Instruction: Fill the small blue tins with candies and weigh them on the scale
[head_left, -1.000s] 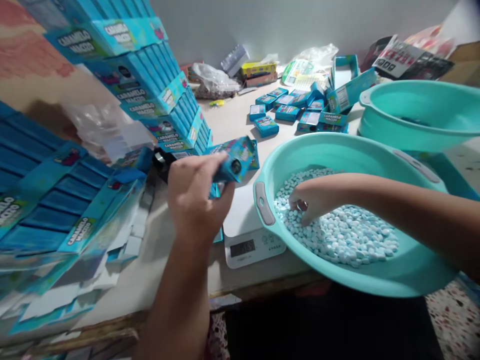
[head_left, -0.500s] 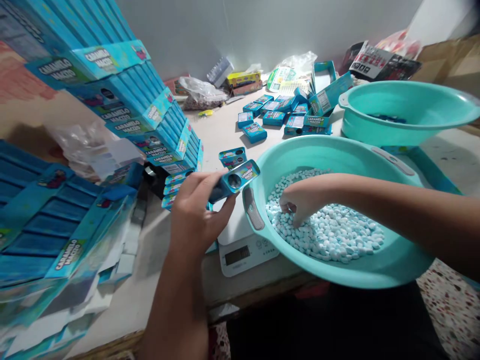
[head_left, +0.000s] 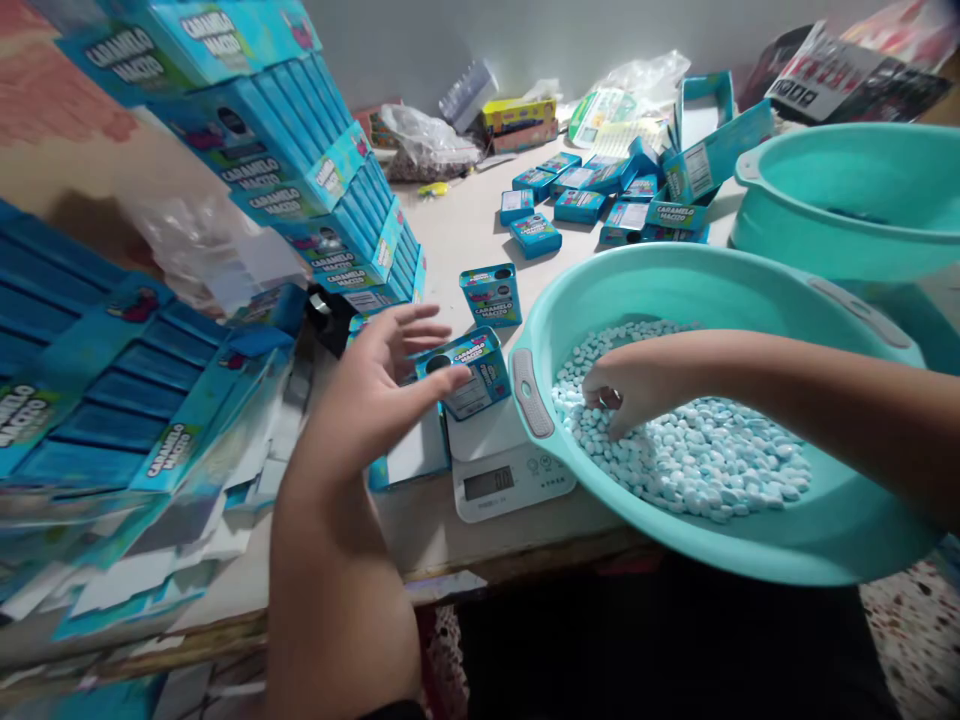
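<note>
My left hand (head_left: 386, 375) is open, fingers spread, beside a small blue candy box (head_left: 480, 385) that stands on the white kitchen scale (head_left: 514, 490). The thumb overlaps the box's front from this angle; whether it touches cannot be made out. A second blue candy box (head_left: 491, 295) stands upright just behind. My right hand (head_left: 637, 385) reaches into the turquoise tub (head_left: 720, 270), its fingers curled down and closed among pale blue and white candies (head_left: 720, 450). Its fingertips are partly hidden there. The tub's left handle overhangs the scale.
Tall stacks of blue candy cartons (head_left: 300, 160) rise at the left, with more packed boxes (head_left: 90, 380) nearer me. Loose candy boxes (head_left: 581, 205) lie at the back beside an opened carton (head_left: 705, 150). A second turquoise tub (head_left: 855, 190) stands at the right rear.
My left hand has set the candy box down on the scale and opened, drawing back left. My right hand stays among the candies. The view has shifted slightly.
</note>
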